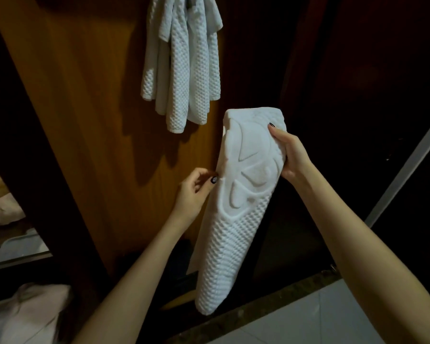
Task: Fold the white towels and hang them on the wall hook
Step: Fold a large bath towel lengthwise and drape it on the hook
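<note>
Fingers (274,131) of the right hand (292,157) clamp the folded white towel (238,219) near its top, left hand (194,192) pinching its edge, long axis running downward, lower right of the hung towels (181,65).

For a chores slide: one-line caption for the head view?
Right hand grips a folded white towel, left hand pinches its edge, below hanging towels.

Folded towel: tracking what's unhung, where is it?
The folded towel is centre of head view, held by left hand and right hand, below the hung towels.
</note>
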Motion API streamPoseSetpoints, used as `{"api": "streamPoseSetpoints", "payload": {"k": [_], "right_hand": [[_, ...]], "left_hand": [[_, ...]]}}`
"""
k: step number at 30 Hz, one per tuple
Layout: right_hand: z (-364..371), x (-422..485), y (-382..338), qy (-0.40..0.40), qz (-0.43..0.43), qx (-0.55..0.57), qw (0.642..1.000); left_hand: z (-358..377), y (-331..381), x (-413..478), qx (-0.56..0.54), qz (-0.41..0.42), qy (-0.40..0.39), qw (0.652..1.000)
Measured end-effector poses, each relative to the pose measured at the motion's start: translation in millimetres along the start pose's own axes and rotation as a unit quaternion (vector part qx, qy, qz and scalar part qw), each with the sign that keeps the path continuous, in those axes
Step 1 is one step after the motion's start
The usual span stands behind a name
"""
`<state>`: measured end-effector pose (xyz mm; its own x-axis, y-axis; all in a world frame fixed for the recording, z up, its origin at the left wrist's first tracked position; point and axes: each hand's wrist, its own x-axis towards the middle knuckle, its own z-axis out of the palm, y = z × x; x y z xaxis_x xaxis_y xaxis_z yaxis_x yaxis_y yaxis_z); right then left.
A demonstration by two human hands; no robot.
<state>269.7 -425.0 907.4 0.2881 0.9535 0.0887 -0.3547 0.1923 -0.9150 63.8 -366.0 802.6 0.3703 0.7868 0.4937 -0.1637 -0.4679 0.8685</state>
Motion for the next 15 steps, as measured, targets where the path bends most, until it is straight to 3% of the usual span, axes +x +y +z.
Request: {"api": "streamPoseSetpoints", "payload": {"k": [3, 7, 13, 15], "right_hand": [[0.1, 3.5, -4.6, -0.002, 0.003, 0.031, 1.000], [-1.1, 7.0, -8.4, -0.014, -0.004, 0.051, 0.999], [-3.9, 12.2, -11.7, -0.025, -0.013, 0.075, 0.997], [-5.1, 13.7, -12.3, -0.027, -0.015, 0.075, 0.997]], "left_hand": [[0.7, 0.3, 7.1, -0.009, -0.035, 0.004, 0.999], [-2.0, 9.5, 9.5, 0.021, 0.012, -0.039, 0.999], [-1.7, 19.3, 12.8, 0.035, -0.081, -0.104, 0.991], [-3.8, 20.6, 11.8, 0.005, -0.077, -0.107, 0.991]]}}
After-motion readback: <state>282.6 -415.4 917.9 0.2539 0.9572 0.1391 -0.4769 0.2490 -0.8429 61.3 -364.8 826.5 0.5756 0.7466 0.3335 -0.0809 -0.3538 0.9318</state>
